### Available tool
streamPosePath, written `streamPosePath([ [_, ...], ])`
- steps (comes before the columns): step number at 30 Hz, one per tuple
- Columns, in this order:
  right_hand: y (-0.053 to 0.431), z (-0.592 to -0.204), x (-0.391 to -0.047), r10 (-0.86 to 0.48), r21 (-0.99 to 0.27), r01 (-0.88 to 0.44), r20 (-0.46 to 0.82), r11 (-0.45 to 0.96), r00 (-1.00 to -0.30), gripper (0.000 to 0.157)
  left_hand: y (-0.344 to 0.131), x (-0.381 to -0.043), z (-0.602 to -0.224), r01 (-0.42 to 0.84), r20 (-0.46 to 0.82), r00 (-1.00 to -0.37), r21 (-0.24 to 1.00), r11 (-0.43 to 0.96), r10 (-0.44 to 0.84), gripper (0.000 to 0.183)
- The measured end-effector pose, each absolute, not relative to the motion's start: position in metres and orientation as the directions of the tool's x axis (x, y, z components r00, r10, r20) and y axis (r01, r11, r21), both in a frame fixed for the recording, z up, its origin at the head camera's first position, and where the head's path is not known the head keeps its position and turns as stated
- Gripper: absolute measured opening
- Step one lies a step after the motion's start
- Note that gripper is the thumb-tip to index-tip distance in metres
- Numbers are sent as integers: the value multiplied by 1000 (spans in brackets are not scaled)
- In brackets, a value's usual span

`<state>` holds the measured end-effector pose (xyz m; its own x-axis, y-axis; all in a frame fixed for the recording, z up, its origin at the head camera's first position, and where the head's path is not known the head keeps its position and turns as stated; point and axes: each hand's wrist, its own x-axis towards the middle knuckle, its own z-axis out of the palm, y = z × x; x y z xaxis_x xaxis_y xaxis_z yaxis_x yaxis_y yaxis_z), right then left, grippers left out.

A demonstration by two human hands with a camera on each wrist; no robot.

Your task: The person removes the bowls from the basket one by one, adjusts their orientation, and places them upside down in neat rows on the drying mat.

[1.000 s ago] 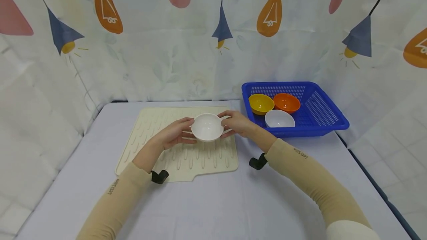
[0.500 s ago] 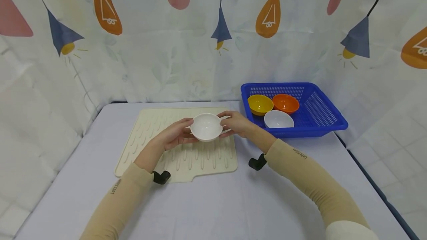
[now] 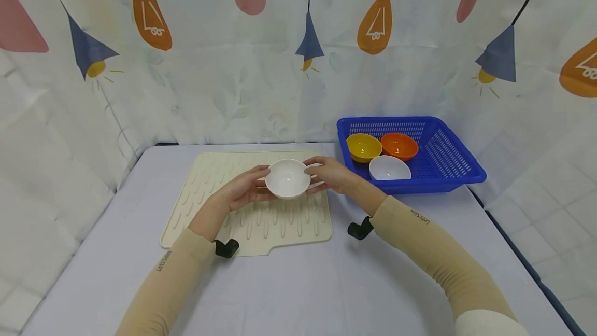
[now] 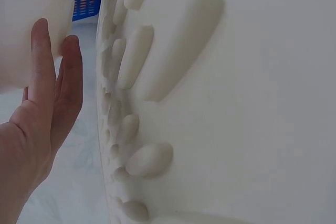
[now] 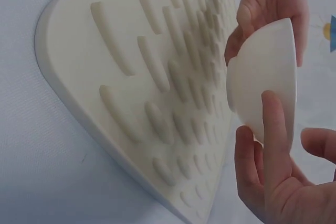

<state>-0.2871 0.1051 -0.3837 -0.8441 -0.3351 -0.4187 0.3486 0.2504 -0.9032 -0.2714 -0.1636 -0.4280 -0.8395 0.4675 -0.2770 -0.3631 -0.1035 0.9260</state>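
A small white bowl [image 3: 287,179], its inside facing me, is held up over the cream ridged drying mat [image 3: 261,232]. From the left side my left hand [image 3: 239,189] grips it, thumb near the rim and fingers along the outer wall. My right hand [image 3: 330,176] holds the opposite side. In the right wrist view the right fingers [image 5: 273,124] lie against the outside of the bowl [image 5: 268,72], which is clear of the mat. The left wrist view shows the left fingers [image 4: 42,61] against the bowl's wall.
At the back right stands a blue plastic basket [image 3: 454,157] holding a yellow bowl [image 3: 364,148], an orange bowl [image 3: 399,146] and another white bowl [image 3: 389,168]. A white cloth covers the table [image 3: 298,289]. Behind it hangs a patterned curtain [image 3: 224,97].
Both hands keep the white bowl at nearly the same spot over the mat. The whole view shifts slightly; the basket and its bowls stay as they were.
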Motion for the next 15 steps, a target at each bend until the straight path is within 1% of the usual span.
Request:
streamPosePath([
  [3,104,-384,-288,-336,-904,346,-417,252,-844,43,-165,-273,-429,-363,-269,-839,924,-118,474,61],
  [7,103,-384,-289,-335,-903,340,-415,262,-846,50,-166,-273,-429,-349,-252,-840,929,-123,481,62],
  [11,104,-385,-289,-334,-898,351,-427,266,-840,55,-167,-273,-428,-335,-244,-849,934,-121,468,58],
  [15,105,-385,-289,-356,-897,357,-432,259,-828,57,-170,-273,-427,-296,-222,-862,950,-97,456,54],
])
